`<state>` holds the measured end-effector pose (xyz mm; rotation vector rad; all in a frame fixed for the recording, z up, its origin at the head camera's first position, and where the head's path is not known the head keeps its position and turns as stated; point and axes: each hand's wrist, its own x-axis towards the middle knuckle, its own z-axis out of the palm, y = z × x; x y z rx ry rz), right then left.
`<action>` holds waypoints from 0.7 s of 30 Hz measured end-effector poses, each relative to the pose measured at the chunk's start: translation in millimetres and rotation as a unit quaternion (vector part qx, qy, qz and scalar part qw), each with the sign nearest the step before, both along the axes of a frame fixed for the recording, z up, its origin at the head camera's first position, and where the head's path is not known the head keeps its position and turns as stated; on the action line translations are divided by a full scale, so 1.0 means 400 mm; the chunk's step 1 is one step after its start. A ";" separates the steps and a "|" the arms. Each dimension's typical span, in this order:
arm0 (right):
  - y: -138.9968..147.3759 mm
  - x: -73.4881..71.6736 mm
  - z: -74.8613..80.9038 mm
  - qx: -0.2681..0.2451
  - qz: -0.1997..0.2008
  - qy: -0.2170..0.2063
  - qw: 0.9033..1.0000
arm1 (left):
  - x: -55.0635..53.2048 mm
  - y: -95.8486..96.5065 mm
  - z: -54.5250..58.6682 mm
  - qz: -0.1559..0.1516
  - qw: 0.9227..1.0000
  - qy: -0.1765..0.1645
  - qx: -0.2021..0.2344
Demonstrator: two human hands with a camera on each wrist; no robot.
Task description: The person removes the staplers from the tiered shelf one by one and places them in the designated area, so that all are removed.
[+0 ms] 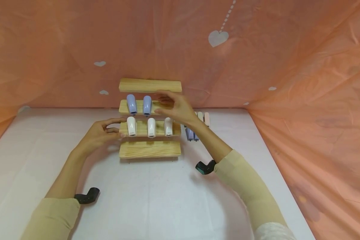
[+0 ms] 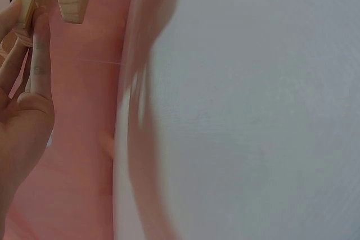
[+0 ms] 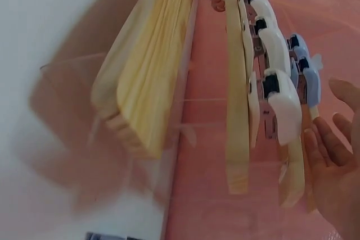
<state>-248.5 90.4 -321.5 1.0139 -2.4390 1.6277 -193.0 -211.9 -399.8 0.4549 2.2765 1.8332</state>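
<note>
A tiered wooden rack (image 1: 150,150) stands at the back of the table, its planks joined by clear panels. Three white staplers (image 1: 151,127) lie in a row on its second plank from the bottom, and two lavender staplers (image 1: 132,104) on the plank above. My left hand (image 1: 97,133) grips the left end of the white staplers' plank between thumb and fingers, as the left wrist view also shows. Just right of the lavender staplers, my right hand (image 1: 180,108) reaches over their plank, its thumb and fingers spread. In the right wrist view nothing sits between those fingers.
Beyond my right forearm, more lavender staplers (image 1: 189,134) lie on the white table (image 1: 168,200), with a pink one (image 1: 207,119) and a beige one (image 1: 200,116) behind. An orange-pink curtain (image 1: 168,43) hangs close behind the rack and along the right side.
</note>
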 end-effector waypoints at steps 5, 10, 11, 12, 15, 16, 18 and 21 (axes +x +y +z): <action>-0.021 -0.003 -0.003 0.014 0.005 -0.016 1.000 | 0.000 0.000 -0.002 0.004 1.000 -0.002 0.001; -0.037 0.001 -0.001 0.047 -0.008 -0.022 0.999 | 0.005 0.003 0.002 0.008 1.000 -0.007 0.009; -0.041 0.002 0.000 0.059 -0.014 -0.020 0.998 | 0.006 0.004 0.003 0.008 1.000 -0.007 0.010; -0.043 0.003 0.001 0.069 -0.020 -0.019 0.997 | 0.007 0.004 0.004 0.008 1.000 -0.008 0.013; -0.051 0.006 0.003 0.097 -0.036 -0.008 0.995 | 0.011 0.004 0.007 0.005 1.000 -0.009 0.019; -0.053 0.007 0.004 0.105 -0.041 -0.003 0.994 | 0.012 0.004 0.007 0.004 1.000 -0.011 0.021; -0.057 0.008 0.003 0.116 -0.049 0.003 0.992 | 0.014 0.002 0.008 0.001 1.000 -0.012 0.024; -0.065 0.009 0.001 0.127 -0.059 0.011 0.990 | 0.014 0.000 0.007 -0.002 1.000 -0.010 0.025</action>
